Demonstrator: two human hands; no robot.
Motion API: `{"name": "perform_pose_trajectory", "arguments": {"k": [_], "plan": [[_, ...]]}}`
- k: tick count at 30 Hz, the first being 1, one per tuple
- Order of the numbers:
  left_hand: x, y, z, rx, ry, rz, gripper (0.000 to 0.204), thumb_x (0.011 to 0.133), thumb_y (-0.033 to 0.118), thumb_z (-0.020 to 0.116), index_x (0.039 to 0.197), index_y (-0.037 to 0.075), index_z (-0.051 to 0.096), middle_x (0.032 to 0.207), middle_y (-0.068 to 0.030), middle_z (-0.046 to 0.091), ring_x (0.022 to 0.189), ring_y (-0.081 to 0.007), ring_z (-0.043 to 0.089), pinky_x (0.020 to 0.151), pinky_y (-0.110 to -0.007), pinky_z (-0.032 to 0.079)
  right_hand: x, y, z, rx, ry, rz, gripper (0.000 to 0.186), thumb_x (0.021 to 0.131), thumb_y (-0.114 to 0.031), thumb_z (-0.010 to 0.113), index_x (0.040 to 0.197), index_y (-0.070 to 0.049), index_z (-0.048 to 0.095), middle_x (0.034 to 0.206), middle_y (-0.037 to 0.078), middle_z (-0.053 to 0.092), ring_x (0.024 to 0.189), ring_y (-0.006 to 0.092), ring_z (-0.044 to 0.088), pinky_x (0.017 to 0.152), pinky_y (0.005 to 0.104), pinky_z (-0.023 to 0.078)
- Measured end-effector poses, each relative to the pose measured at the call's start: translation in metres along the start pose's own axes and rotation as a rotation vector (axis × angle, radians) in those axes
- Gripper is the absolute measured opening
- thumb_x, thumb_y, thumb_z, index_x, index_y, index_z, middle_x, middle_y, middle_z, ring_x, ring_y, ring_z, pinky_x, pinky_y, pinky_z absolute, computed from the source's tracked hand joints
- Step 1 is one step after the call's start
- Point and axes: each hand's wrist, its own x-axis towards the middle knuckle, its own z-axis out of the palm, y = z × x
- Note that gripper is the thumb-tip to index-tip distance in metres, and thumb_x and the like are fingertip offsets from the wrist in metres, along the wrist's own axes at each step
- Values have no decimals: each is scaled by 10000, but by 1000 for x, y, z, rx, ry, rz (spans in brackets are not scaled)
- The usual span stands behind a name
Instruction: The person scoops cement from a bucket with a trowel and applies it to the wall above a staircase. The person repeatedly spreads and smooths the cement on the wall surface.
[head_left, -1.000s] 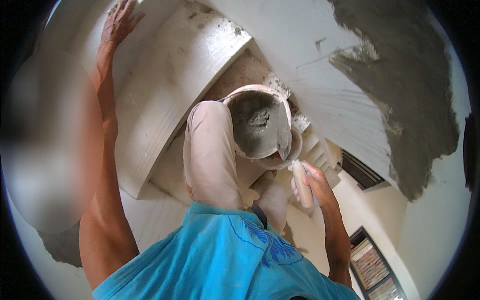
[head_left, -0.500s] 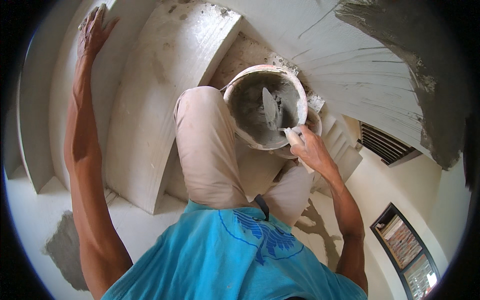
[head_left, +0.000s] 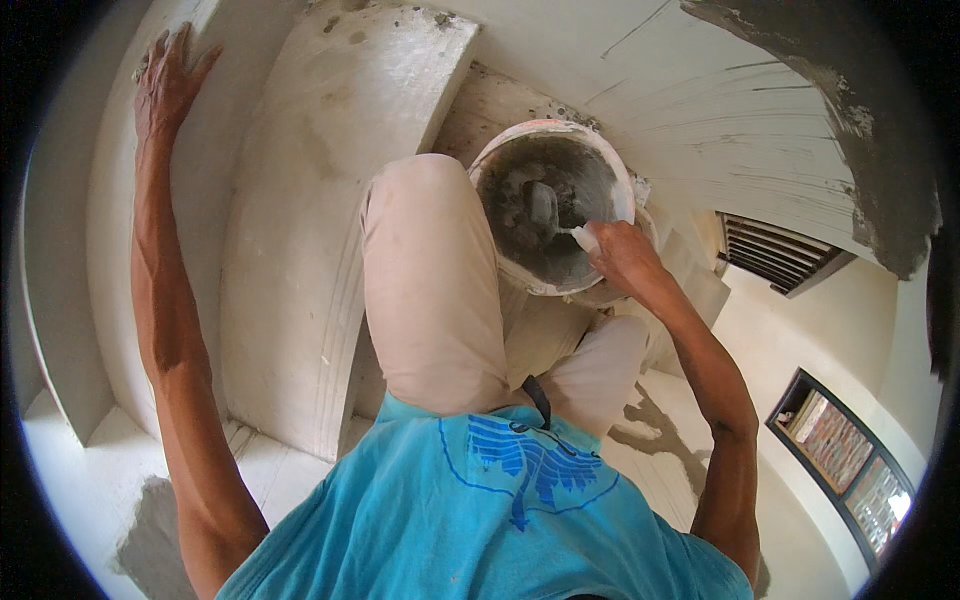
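Note:
My right hand (head_left: 622,250) is closed around the pale handle of a trowel (head_left: 543,212). The trowel's blade is inside a round bucket (head_left: 630,190) and lies against wet grey mortar (head_left: 512,185). Most of the handle is hidden by my fingers. On the far left, my left hand (head_left: 168,85) rests with spread fingers on a pale stair step (head_left: 215,60). It appears to hold nothing, though its palm is hidden.
Wide pale steps (head_left: 300,200) rise at the left beside my bent knee (head_left: 430,270). A wall with fresh grey mortar (head_left: 850,110) stands at the upper right. Farther right are a dark slatted vent (head_left: 775,250) and a dark-framed window (head_left: 845,465). Part of another container shows beneath the bucket.
The trowel's blade has turned and now sits lower in the mortar. My right hand is a little higher over the bucket's rim. My left hand stays on the step; the whole view has shifted slightly.

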Motion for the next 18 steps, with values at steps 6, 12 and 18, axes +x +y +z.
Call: {"name": "perform_pose_trajectory", "arguments": {"k": [6, 12, 18], "plan": [[5, 6, -4, 63, -86, -15, 770, 888, 685, 593, 1447, 158, 540, 1441, -178, 542, 1340, -353, 503, 1112, -484, 414, 12, -6, 16, -61, -79, 43, 373, 859, -141, 699, 1205, -33, 611, 872, 191, 623, 870, 402, 611, 809, 483, 501], [1, -4, 14, -8, -41, -23, 796, 863, 703, 611, 1445, 164, 542, 1458, -195, 521, 1348, -368, 499, 1119, -510, 411, 5, -11, 16, 135, 126, -56, 218, 792, -95, 712, 925, 74, 681, 873, 287, 683, 869, 436, 697, 798, 490, 563], [1, -2, 13, -33, -20, -22, 799, 861, 696, 619, 1455, 168, 533, 1460, -218, 512, 1350, -400, 490, 1128, -507, 408, 15, -11, 27, 122, 49, -93, 272, 775, -45, 653, 1011, 77, 705, 925, 310, 684, 900, 444, 691, 828, 469, 557]]}}
